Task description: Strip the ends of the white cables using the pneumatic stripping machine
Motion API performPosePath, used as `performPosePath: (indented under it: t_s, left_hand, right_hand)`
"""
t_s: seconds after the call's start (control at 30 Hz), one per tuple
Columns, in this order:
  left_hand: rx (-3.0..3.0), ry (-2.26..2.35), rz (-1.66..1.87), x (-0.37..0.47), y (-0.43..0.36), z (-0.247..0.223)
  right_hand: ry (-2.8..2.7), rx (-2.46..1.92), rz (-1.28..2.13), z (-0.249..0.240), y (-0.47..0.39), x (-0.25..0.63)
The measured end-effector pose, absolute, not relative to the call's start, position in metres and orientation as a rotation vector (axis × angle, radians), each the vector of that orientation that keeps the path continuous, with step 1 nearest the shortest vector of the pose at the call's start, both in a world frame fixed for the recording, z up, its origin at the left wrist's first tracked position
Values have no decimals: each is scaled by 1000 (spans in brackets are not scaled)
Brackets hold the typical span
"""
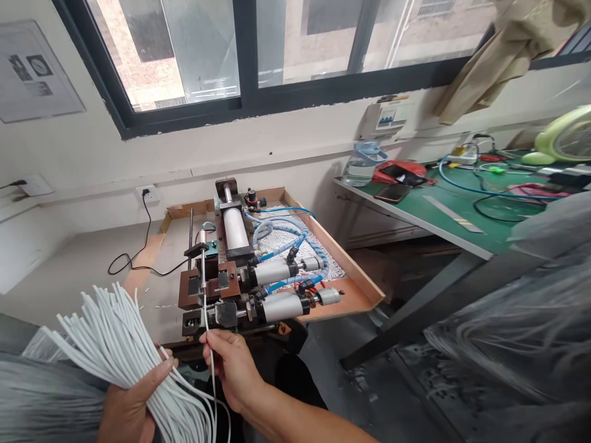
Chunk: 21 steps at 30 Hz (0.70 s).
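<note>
A thick bundle of white cables (pixel 120 344) is gripped in my left hand (pixel 133 400), the cut ends fanning up and to the left. My right hand (pixel 233 366) pinches a single white cable (pixel 206 323) between thumb and fingertips. That cable runs upward into the front of a pneumatic machine (pixel 235 231), between its dark clamp blocks (pixel 215 314). Its tip is hidden in the machine. Below my right hand the cable curves down near the loose lower ends of the bundle.
White offcuts (pixel 295 243) lie in the wooden-edged tray (pixel 344 264) around the machine, with blue air hoses (pixel 305 234). A green-topped table (pixel 443 215) to the right bears a water jug (pixel 362 163), phone (pixel 392 192) and fan (pixel 567 135). Plastic-wrapped cable bundles (pixel 498 332) flank me.
</note>
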<state>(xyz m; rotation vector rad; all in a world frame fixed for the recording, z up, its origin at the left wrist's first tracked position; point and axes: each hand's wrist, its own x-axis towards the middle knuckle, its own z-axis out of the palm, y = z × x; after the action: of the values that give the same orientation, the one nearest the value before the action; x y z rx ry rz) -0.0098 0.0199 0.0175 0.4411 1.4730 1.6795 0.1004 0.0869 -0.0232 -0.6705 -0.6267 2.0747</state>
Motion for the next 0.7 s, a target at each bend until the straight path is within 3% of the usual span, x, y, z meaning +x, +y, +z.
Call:
performPosePath:
  t_s: [0.27, 0.4, 0.53, 0.7]
  left_hand:
    - [417, 1514, 1735, -10, 24, 15]
    - [415, 1532, 1771, -6, 30, 19]
    - [442, 1533, 1777, 0, 34, 22]
    - [446, 1518, 1767, 2, 37, 23]
  right_hand:
    - [-603, -641, 2114, -22, 89, 100]
    - [-992, -606, 2064, -27, 82, 111]
    - [-1368, -662, 1800, -30, 72, 123]
    - [-1151, -743, 1746, -31, 71, 121]
